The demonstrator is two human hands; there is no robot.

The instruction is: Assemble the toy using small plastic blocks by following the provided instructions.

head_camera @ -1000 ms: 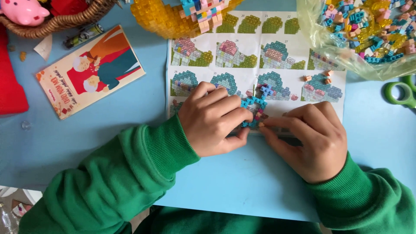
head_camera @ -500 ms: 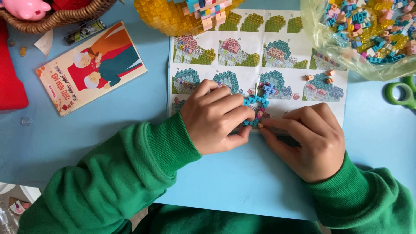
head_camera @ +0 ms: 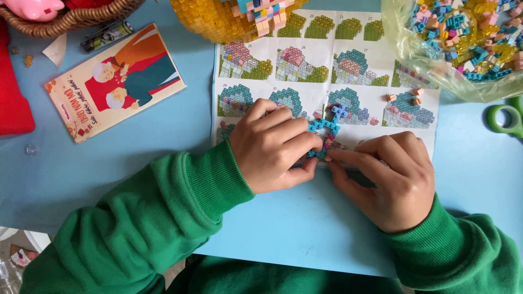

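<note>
A small build of blue and pink bricks [head_camera: 326, 130] rests on the printed instruction sheet [head_camera: 305, 71] in the middle of the blue table. My left hand [head_camera: 272, 144] curls around its left side, fingertips gripping it. My right hand [head_camera: 389, 177] lies just to the right, its fingertips pressed to the lower edge of the build. Both arms wear green sleeves. A few loose tan bricks [head_camera: 406, 97] lie on the sheet further right.
A clear bag of mixed small bricks [head_camera: 463, 43] sits at the top right, green scissors [head_camera: 506, 120] beside it. A yellow brick model [head_camera: 234, 19] stands at top centre. A picture card [head_camera: 114, 81], a wicker basket [head_camera: 71, 19] and red cloth [head_camera: 13, 103] lie left.
Both hands stay on the build with only slight finger shifts. The view has drifted a little.
</note>
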